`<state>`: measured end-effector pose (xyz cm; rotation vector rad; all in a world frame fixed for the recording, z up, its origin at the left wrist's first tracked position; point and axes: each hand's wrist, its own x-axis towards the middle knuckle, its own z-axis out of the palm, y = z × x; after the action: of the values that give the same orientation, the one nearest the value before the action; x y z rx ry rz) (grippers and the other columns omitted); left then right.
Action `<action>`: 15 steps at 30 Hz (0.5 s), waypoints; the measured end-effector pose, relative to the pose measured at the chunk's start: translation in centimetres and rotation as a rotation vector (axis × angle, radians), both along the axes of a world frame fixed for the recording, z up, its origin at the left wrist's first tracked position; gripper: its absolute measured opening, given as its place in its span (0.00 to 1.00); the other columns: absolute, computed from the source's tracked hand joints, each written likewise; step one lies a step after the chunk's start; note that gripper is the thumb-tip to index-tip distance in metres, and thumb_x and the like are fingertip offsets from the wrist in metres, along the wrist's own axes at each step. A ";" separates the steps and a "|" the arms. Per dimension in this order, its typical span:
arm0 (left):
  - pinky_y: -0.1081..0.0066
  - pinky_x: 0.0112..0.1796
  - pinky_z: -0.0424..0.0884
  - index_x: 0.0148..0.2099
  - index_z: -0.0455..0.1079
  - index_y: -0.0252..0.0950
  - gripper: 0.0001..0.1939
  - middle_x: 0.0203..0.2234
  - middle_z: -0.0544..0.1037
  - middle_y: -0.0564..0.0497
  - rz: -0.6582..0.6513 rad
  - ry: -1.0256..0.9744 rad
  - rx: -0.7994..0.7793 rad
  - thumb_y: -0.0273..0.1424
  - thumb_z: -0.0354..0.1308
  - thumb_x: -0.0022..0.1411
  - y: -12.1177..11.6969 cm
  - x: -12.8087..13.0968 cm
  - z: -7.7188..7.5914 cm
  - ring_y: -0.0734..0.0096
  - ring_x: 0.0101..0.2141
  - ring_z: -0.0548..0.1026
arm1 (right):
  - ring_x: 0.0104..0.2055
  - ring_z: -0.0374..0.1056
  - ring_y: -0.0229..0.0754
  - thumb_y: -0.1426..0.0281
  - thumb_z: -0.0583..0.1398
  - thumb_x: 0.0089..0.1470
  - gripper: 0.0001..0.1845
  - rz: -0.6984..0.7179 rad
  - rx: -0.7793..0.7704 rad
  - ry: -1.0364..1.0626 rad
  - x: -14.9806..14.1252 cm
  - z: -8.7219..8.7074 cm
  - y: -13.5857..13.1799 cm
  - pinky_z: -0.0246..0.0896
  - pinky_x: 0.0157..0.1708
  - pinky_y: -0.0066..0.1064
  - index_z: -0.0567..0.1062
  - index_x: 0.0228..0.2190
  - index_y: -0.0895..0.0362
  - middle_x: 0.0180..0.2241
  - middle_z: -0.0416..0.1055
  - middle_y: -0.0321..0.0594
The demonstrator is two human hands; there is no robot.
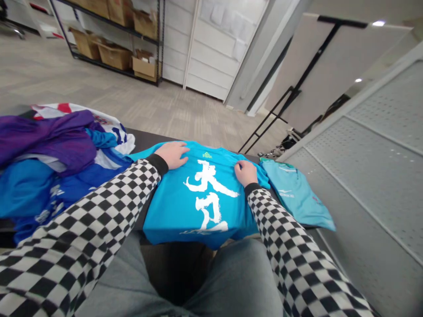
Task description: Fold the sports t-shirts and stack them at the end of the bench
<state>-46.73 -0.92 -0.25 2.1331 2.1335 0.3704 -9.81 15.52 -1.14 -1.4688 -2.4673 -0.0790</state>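
Observation:
A bright blue T-shirt (178, 202) with large white brushed characters and a small yellow-green logo lies spread in front of me, its lower edge hanging over the near side of the dark table. My left hand (172, 155) rests on the shirt's upper left, fingers stretched out over the fabric. At the upper right of the shirt, my right hand (246, 173) is closed, with fingers curled and pinching the cloth near the sleeve. Part of that sleeve is hidden by my wrist.
A heap of purple, blue and white clothes (66, 145) covers the left of the dark table (145, 140). On the right lies a folded light-blue shirt (297, 189) beside a grey perforated panel (373, 176). Shelves with cardboard boxes (114, 53) stand across the floor.

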 end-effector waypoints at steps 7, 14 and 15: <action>0.36 0.76 0.42 0.85 0.52 0.36 0.51 0.83 0.49 0.37 0.149 -0.056 -0.147 0.61 0.48 0.73 -1.3 0.9 -1.0 0.33 0.81 0.47 | 0.68 0.69 0.56 0.65 0.51 0.71 0.29 0.032 -0.027 -0.088 -0.4 -0.2 -0.2 0.58 0.72 0.44 0.78 0.63 0.61 0.66 0.76 0.54; 0.37 0.76 0.41 0.85 0.53 0.36 0.50 0.83 0.48 0.37 0.247 -0.091 -0.119 0.61 0.44 0.73 -0.7 0.2 -1.6 0.34 0.81 0.46 | 0.65 0.72 0.63 0.62 0.58 0.69 0.24 0.028 -0.081 -0.190 -1.7 2.6 1.4 0.62 0.69 0.52 0.81 0.59 0.58 0.64 0.77 0.56; 0.36 0.76 0.41 0.84 0.54 0.35 0.50 0.83 0.49 0.36 0.243 -0.079 -0.104 0.61 0.45 0.73 -0.6 0.2 -1.7 0.33 0.81 0.47 | 0.67 0.71 0.63 0.59 0.56 0.71 0.26 0.014 -0.081 -0.187 -2.0 2.9 1.8 0.61 0.70 0.54 0.80 0.61 0.58 0.65 0.76 0.56</action>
<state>-46.53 -1.54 -1.92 1.7793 2.3166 0.3491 -11.80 17.31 1.79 -1.5410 -2.6574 -0.1193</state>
